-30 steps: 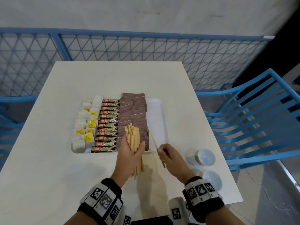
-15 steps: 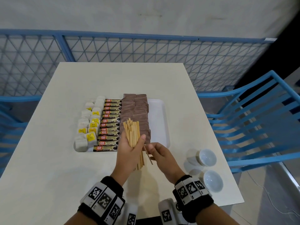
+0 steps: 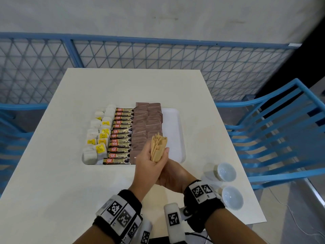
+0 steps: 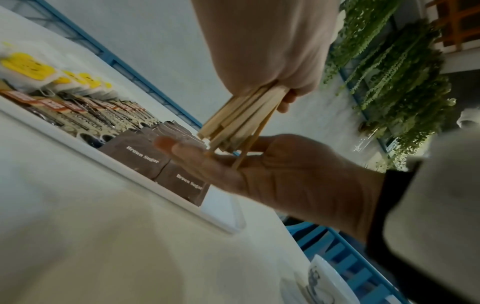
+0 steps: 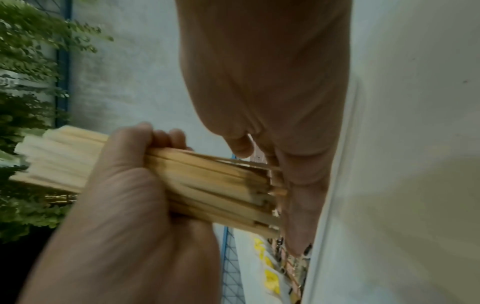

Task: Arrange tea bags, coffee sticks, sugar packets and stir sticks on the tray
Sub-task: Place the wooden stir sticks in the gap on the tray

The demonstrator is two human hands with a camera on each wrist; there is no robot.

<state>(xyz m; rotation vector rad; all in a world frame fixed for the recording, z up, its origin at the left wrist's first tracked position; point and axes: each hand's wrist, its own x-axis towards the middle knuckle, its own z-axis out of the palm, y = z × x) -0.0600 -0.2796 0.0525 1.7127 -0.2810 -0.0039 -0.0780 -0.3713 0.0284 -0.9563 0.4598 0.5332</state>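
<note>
My left hand (image 3: 149,166) grips a bundle of wooden stir sticks (image 3: 158,147) just above the near edge of the white tray (image 3: 173,134). The right hand (image 3: 174,176) lies beneath it. In the left wrist view its flat palm (image 4: 280,174) touches the lower ends of the sticks (image 4: 241,121), fingers straight. On the tray, from left to right, lie tea bags (image 3: 98,138) with yellow tags, a row of coffee sticks (image 3: 121,136) and brown sugar packets (image 3: 147,122). The tray's right strip is bare.
Two small white cups (image 3: 226,171) (image 3: 232,197) stand near the table's right front corner. A blue chair (image 3: 281,134) is to the right of the table. A blue mesh fence (image 3: 140,67) runs behind it.
The right hand brought a single stick to the bundle, let go of it, and now lies flat against the sticks' lower ends. The left hand lifted the bundle slightly.
</note>
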